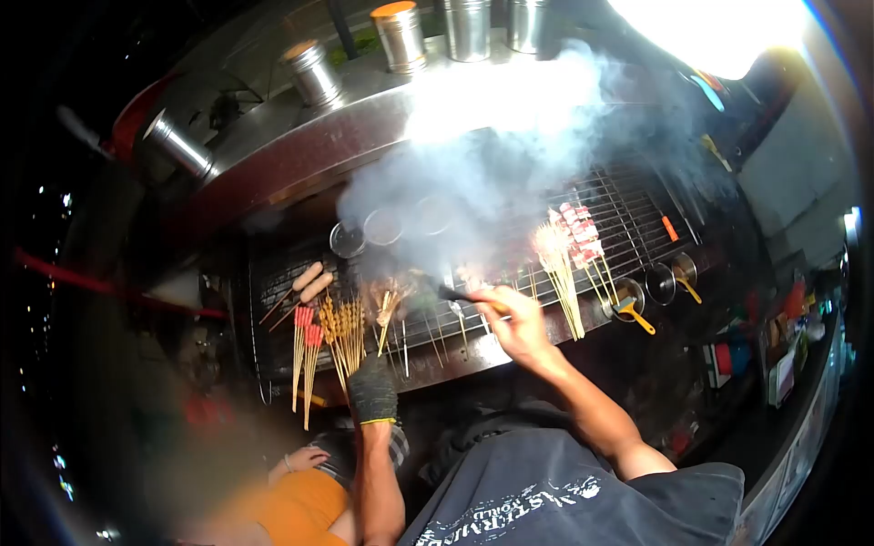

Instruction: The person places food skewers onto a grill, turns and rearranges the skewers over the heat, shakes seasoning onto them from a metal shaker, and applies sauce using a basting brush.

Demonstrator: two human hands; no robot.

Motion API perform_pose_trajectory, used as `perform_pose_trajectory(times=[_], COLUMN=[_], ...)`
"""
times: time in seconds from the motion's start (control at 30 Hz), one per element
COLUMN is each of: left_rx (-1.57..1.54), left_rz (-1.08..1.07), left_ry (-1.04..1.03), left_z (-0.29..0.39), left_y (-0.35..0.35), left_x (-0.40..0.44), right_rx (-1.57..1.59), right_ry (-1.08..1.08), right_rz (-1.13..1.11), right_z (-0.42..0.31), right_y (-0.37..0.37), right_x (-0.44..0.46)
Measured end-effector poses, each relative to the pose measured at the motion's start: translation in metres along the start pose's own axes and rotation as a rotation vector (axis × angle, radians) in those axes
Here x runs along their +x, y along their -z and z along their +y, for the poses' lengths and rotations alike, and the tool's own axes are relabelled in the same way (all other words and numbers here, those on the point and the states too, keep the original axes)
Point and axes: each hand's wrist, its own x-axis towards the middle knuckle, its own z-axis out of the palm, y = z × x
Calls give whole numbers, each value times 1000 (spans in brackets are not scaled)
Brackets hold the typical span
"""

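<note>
My left hand (371, 389), in a dark grey knit glove, is closed at the front edge of the grill (428, 350). Its fingers wrap the stick ends of a bundle of meat skewers (390, 305). A row of browned skewers (341, 323) lies just left of it, beside red-tipped skewers (308, 326) and two sausages (315, 287) on sticks. My bare right hand (517, 326) grips a basting brush (464, 296) with a dark head, held over the grill's middle. Smoke blurs the food beneath the brush.
Pale skewers (557, 259) and red-and-white meat skewers (583, 241) lie on the grill's right. Yellow-handled brushes (637, 317) rest in metal cups at the front right. Metal canisters (399, 38) line the back shelf. A person in orange (300, 510) is at lower left.
</note>
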Motion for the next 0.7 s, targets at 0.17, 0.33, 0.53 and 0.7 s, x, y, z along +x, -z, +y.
perform_pose_trajectory(times=[0.17, 0.33, 0.53, 0.7], left_rx=[-675, -818, -1889, -1887], left_rz=[-103, -254, -278, -322], left_ry=[255, 178, 588, 750], left_z=[38, -72, -175, -189], left_y=[46, -79, -134, -142], left_x=[61, 73, -96, -98], right_rx=[-40, -59, -116, -138], right_ry=[-256, -393, -440, -483], right_rz=[321, 611, 772, 894], right_z=[28, 59, 71, 96], right_y=[92, 163, 210, 242], right_x=[-28, -63, -89, -100])
